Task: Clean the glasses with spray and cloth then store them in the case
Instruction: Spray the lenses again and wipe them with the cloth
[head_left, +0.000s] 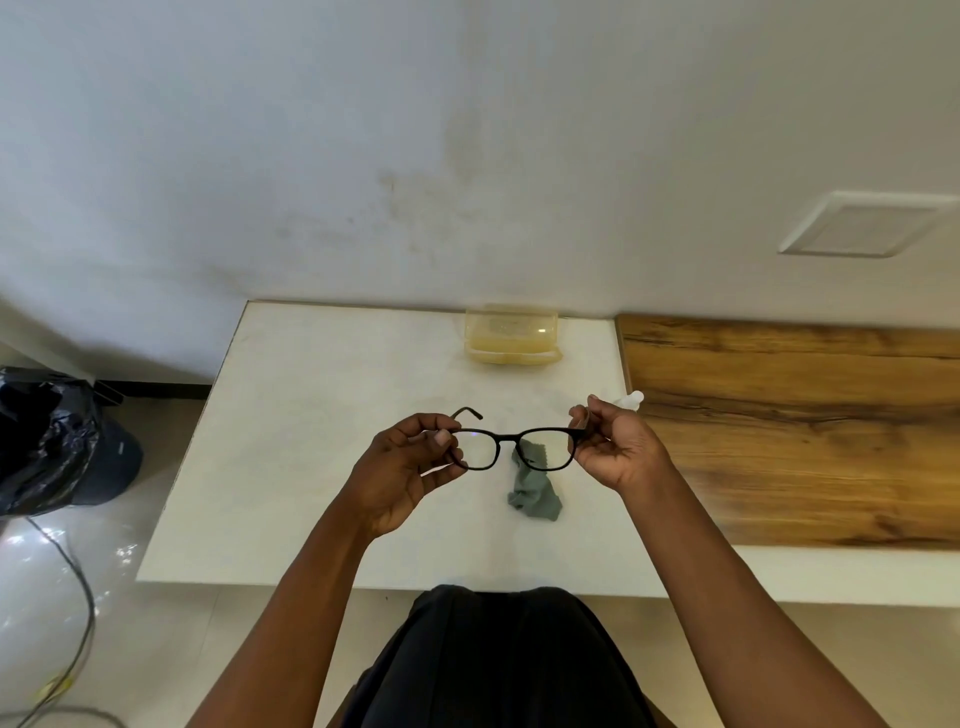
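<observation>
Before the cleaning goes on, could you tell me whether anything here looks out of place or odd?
Nothing stands out. Both hands hold the glasses level above the table, the cloth lies crumpled beneath, and the case sits open by the wall.

My right hand (615, 449) hides most of the spray bottle (631, 399) and the glasses' (519, 448) right temple.

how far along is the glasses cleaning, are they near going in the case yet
Both hands, left hand and right hand, hold the black-framed glasses up by the hinges. The crumpled grey-green cloth lies on the white table; whether spraying or wiping happened can't be told. Storing remains: the translucent yellow case sits open and empty-looking.
</observation>
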